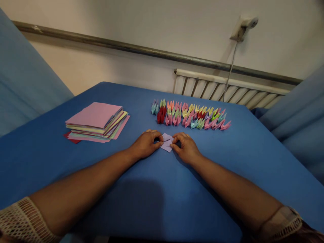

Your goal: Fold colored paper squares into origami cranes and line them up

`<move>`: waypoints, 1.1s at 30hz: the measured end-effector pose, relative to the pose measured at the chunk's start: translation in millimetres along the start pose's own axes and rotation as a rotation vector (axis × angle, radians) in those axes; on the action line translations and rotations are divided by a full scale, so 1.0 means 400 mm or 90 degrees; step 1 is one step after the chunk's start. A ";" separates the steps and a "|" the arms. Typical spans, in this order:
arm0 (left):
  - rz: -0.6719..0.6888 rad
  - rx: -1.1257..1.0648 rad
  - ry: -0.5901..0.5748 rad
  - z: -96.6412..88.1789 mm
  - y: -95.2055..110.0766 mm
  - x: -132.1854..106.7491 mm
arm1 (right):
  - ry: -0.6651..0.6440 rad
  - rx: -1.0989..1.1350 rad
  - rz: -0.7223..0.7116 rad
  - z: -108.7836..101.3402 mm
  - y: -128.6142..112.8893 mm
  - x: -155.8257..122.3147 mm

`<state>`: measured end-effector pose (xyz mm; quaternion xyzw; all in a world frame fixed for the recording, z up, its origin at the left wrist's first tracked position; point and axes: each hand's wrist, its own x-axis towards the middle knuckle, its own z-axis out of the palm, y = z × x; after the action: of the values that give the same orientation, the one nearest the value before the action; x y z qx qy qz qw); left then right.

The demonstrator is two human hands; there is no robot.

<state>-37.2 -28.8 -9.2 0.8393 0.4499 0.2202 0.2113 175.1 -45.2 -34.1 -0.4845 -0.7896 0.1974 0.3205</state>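
Observation:
A small lavender sheet of origami paper (167,145), partly folded, is held at the middle of the blue table. My left hand (148,143) pinches its left edge between thumb and fingers. On the opposite side, my right hand (186,146) grips the right edge in the same way. Creases and a raised flap show on the paper's face. Just beyond my hands stand rows of folded paper cranes (176,118) in pink, red, yellow, green, blue and other colours. To the left lies a stack of coloured square paper (95,114), pink on top.
The blue-covered table (121,206) spreads out under my arms. Behind it are a wall with a metal rail (126,46), a radiator (215,87) and a socket with a plugged-in cord (239,30). Blue curtains (298,125) hang at both sides.

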 end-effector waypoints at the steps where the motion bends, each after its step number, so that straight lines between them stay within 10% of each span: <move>1: -0.001 0.002 0.002 0.001 0.000 -0.001 | 0.002 0.000 -0.001 0.000 0.001 -0.002; 13: 0.088 0.081 -0.038 -0.005 0.001 -0.014 | -0.133 -0.192 -0.105 -0.025 -0.026 -0.025; 33: 0.196 0.149 -0.091 -0.010 0.087 -0.043 | -0.090 -0.096 -0.038 -0.025 -0.031 -0.022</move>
<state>-25.2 -60.3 10.1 0.9306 0.3227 0.1355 0.1074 177.1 -58.9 -21.8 -0.4684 -0.8370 0.1616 0.2321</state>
